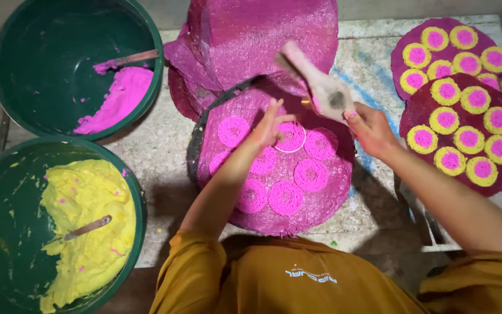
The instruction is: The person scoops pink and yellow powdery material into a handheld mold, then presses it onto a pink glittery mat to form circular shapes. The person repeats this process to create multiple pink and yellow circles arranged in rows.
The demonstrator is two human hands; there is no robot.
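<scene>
- The right hand [370, 129] is closed round the handle of a wooden press tool [321, 87], which tilts up and away over the far side of the round pink mesh mat [321, 192]; the tool is blurred, and a dark patch shows on its flat face
- The left hand [269, 125] hangs over the mat with fingers spread and nothing gripped, its fingertips near or touching one of the pink noodle rings [286, 197]; which, I cannot tell
- The rings lie flat on the mat in a loose circle, some touching each other
- They look like soft, wet strands of dough: light, limp and easily torn or squashed, so I would judge them best moved by lifting the mat at its rim, not by pinching a ring
- The mat looks thin and flexible; it sits on a dark round tray at the middle of the table [164, 145], and would likely sag if taken by one edge only
- The tool looks stiff and light, and dough may leave its handle slippery
- To the left stand two green bowls, one of pink dough [117, 99], one of yellow dough [88, 232], each with a spatula in it
- Mats of finished yellow-and-pink rings [466, 134] lie to the right
</scene>
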